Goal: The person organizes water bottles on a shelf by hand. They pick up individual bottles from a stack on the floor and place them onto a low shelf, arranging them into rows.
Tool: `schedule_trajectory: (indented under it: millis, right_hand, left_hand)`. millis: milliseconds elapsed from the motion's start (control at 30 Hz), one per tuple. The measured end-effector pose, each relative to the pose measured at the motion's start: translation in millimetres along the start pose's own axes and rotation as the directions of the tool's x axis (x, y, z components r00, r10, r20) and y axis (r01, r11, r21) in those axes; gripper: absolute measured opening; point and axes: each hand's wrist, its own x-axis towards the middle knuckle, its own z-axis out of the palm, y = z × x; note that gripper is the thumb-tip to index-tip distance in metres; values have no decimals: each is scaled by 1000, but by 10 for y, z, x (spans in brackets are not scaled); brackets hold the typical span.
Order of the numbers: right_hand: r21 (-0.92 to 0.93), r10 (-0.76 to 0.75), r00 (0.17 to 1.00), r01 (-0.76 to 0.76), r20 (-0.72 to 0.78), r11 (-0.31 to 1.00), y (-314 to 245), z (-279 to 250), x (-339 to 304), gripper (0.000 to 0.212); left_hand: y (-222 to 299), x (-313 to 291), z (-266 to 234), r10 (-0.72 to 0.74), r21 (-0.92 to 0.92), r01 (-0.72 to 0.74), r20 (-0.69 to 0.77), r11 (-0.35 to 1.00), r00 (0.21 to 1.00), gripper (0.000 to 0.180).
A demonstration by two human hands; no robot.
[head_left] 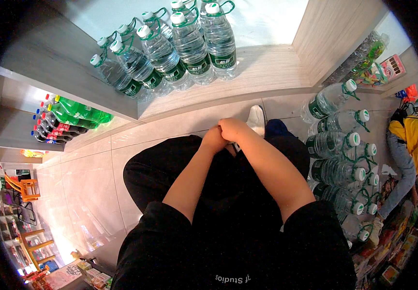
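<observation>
My left hand (pixel 212 139) and my right hand (pixel 233 130) meet in front of my legs, just above a white shoe (pixel 256 120). Both are closed, with the fingers bent in against each other. Whatever may be between them is hidden. Beyond them, large clear water bottles (pixel 172 67) with green labels, white caps and green carrying loops stand in rows on a wooden shelf (pixel 272 67). More water bottles (pixel 332 140) of the same kind are grouped on the floor to my right. Neither hand touches a bottle.
Green soda bottles (pixel 81 111) and dark ones (pixel 56 126) fill a compartment on the left. The shelf's upright panel (pixel 107 92) divides the two bays. At right is another person in yellow (pixel 412 140) and jeans. An orange chair (pixel 27 188) stands far left on the tiles (pixel 85 193).
</observation>
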Motion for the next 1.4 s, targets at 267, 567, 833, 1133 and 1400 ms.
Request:
schedule_trajectory:
  millis: [267, 567, 833, 1133, 1400]
  right_hand:
    - [-34, -7, 1000, 6, -14, 999, 70, -33, 41, 24]
    - [-89, 45, 999, -47, -23, 995, 45, 13, 1, 22]
    - [-110, 19, 998, -25, -58, 994, 48, -22, -79, 20]
    - [-79, 53, 999, -52, 13, 996, 15, -47, -94, 22]
    - [-74, 103, 993, -98, 61, 992, 11, -24, -68, 25]
  left_hand:
    - [170, -87, -96, -135, -107, 123, -118, 987, 984, 35]
    - [218, -149, -130, 55, 15, -53, -113, 998, 992, 31]
    - [345, -183, -238, 12, 107, -13, 9, 994, 1000, 31]
    - [380, -193, -276, -82, 101, 75, 65, 992, 995, 37]
    - [276, -143, -187, -119, 124, 108, 85, 986, 989, 44]
